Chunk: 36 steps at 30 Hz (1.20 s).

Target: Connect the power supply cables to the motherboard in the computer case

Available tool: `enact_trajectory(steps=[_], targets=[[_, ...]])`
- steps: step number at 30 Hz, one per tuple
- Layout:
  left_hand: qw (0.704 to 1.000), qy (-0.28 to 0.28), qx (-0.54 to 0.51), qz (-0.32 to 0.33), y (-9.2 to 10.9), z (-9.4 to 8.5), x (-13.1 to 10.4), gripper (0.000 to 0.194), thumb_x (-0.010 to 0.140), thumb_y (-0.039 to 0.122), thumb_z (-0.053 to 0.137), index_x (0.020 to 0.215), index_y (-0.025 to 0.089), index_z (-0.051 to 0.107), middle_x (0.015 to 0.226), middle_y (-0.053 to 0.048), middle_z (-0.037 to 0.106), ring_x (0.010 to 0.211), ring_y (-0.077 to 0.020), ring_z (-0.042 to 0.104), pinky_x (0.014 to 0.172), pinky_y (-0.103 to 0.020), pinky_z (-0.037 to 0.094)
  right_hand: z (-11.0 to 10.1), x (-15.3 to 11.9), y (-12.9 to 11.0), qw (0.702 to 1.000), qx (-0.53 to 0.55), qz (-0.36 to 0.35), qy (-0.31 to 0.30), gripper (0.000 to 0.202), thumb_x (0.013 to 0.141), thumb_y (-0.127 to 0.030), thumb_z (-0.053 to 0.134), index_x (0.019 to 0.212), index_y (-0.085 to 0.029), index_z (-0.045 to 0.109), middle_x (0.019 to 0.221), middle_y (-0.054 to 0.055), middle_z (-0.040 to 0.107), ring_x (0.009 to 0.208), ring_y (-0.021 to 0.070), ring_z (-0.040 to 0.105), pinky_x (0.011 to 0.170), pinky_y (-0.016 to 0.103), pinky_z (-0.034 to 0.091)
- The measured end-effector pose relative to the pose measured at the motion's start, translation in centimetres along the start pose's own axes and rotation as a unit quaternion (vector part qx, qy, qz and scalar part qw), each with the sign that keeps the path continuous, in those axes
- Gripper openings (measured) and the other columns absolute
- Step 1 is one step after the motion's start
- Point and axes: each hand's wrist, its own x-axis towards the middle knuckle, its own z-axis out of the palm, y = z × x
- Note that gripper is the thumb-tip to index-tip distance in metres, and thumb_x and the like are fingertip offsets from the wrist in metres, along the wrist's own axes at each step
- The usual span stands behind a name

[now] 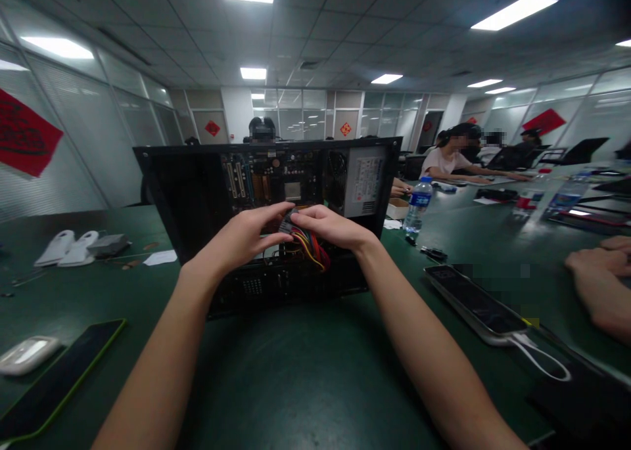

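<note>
An open black computer case [185, 194] stands on the green table in front of me, its inside facing me. The motherboard [269, 180] shows at the back, with the power supply [365, 180] at the upper right. My right hand [330, 226] pinches a power cable connector [287, 221] whose red, yellow and black wires [315, 251] hang below in a loop. My left hand [246, 233] is at the connector's left side, thumb and fingers apart around it; whether it touches the plug I cannot make out.
Phones [473, 299] [64, 371] lie at right and left. A blue-capped water bottle [418, 205] stands right of the case. White objects [73, 247] and a grey box [108, 245] are at left. A co-worker's hands [601, 266] rest at the right edge; another person [453, 157] sits farther back.
</note>
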Motion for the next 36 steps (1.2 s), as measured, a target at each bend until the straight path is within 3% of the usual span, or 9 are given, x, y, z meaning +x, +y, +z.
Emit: enact_trajectory(steps=[5, 17, 23, 25, 27, 29, 31, 33, 36], targets=[[0.996, -0.010, 0.090, 0.001, -0.6, 0.5, 0.0, 0.062, 0.092, 0.050, 0.067, 0.145, 0.022, 0.053, 0.139, -0.013, 0.065, 0.124, -0.0295, 0.064, 0.105, -0.043, 0.051, -0.2, 0.2, 0.4, 0.999, -0.028, 0.026, -0.008, 0.053, 0.088, -0.064, 0.063, 0.084, -0.012, 0.066, 0.073, 0.000, 0.062, 0.064, 0.0093, 0.050, 0.060, 0.022, 0.039], [0.998, -0.004, 0.064, -0.009, -0.6, 0.4, 0.0, 0.065, 0.090, 0.055, 0.066, 0.143, 0.021, 0.053, 0.135, -0.014, 0.068, 0.118, -0.0305, 0.067, 0.099, -0.044, 0.054, 0.4, 0.0, 0.0, 0.998, 0.009, -0.006, -0.059, 0.037, 0.086, -0.049, 0.071, 0.085, -0.015, 0.057, 0.072, -0.003, 0.057, 0.064, 0.0085, 0.050, 0.060, 0.022, 0.039], [0.999, -0.001, 0.037, 0.007, -0.7, 0.4, 0.1, 0.062, 0.090, 0.057, 0.065, 0.139, 0.019, 0.058, 0.132, -0.014, 0.068, 0.117, -0.0297, 0.067, 0.100, -0.044, 0.054, 0.2, -0.3, 0.1, 0.997, -0.011, 0.021, -0.076, 0.041, 0.091, -0.056, 0.065, 0.086, -0.015, 0.058, 0.071, -0.002, 0.060, 0.063, 0.0095, 0.055, 0.060, 0.021, 0.045], [0.999, -0.004, 0.033, 0.015, -0.8, 0.4, 0.1, 0.060, 0.090, 0.057, 0.065, 0.136, 0.019, 0.060, 0.130, -0.013, 0.069, 0.116, -0.0287, 0.067, 0.100, -0.043, 0.054, -0.2, -0.2, 0.4, 0.997, -0.032, 0.036, -0.061, 0.047, 0.098, -0.060, 0.052, 0.087, -0.015, 0.060, 0.075, 0.002, 0.064, 0.068, 0.0122, 0.060, 0.065, 0.025, 0.050], [0.999, -0.011, 0.030, 0.017, -0.9, 0.5, 0.2, 0.059, 0.091, 0.057, 0.065, 0.136, 0.020, 0.060, 0.128, -0.013, 0.069, 0.115, -0.0277, 0.067, 0.100, -0.042, 0.054, -0.6, 0.1, 0.9, 0.996, -0.088, 0.005, -0.001, 0.046, 0.104, -0.053, 0.042, 0.092, -0.014, 0.063, 0.088, 0.006, 0.069, 0.080, 0.0153, 0.065, 0.077, 0.029, 0.054], [1.000, -0.017, 0.022, 0.010, -1.2, 0.5, 0.2, 0.059, 0.091, 0.057, 0.064, 0.136, 0.018, 0.060, 0.127, -0.013, 0.069, 0.114, -0.0272, 0.067, 0.101, -0.042, 0.053, -0.8, 0.5, 1.6, 0.976, -0.191, -0.067, 0.078, 0.033, 0.105, -0.037, 0.043, 0.104, -0.014, 0.066, 0.105, 0.009, 0.071, 0.097, 0.0175, 0.066, 0.093, 0.033, 0.052], [1.000, -0.017, 0.008, 0.001, -1.5, 0.5, 0.2, 0.059, 0.091, 0.056, 0.064, 0.135, 0.016, 0.061, 0.128, -0.013, 0.069, 0.114, -0.0270, 0.067, 0.102, -0.042, 0.052, -0.8, 0.8, 2.2, 0.928, -0.325, -0.127, 0.132, 0.030, 0.100, -0.027, 0.051, 0.125, -0.014, 0.062, 0.124, 0.012, 0.067, 0.114, 0.0211, 0.062, 0.103, 0.038, 0.049], [1.000, -0.016, -0.008, -0.012, -1.9, 0.4, 0.1, 0.058, 0.092, 0.054, 0.064, 0.135, 0.015, 0.061, 0.129, -0.014, 0.069, 0.115, -0.0267, 0.066, 0.104, -0.042, 0.051, -0.5, 0.9, 2.8, 0.867, -0.446, -0.162, 0.151, 0.043, 0.100, -0.025, 0.053, 0.142, -0.018, 0.053, 0.142, 0.014, 0.057, 0.129, 0.0241, 0.055, 0.108, 0.042, 0.046], [0.999, -0.017, -0.033, -0.034, -2.2, 0.1, -0.1, 0.055, 0.092, 0.050, 0.064, 0.134, 0.015, 0.061, 0.130, -0.013, 0.069, 0.115, -0.0264, 0.067, 0.104, -0.042, 0.051, 0.3, 0.8, 3.2, 0.792, -0.552, -0.222, 0.139, 0.041, 0.106, -0.027, 0.044, 0.145, -0.026, 0.055, 0.150, 0.010, 0.051, 0.139, 0.0222, 0.046, 0.115, 0.042, 0.042]])
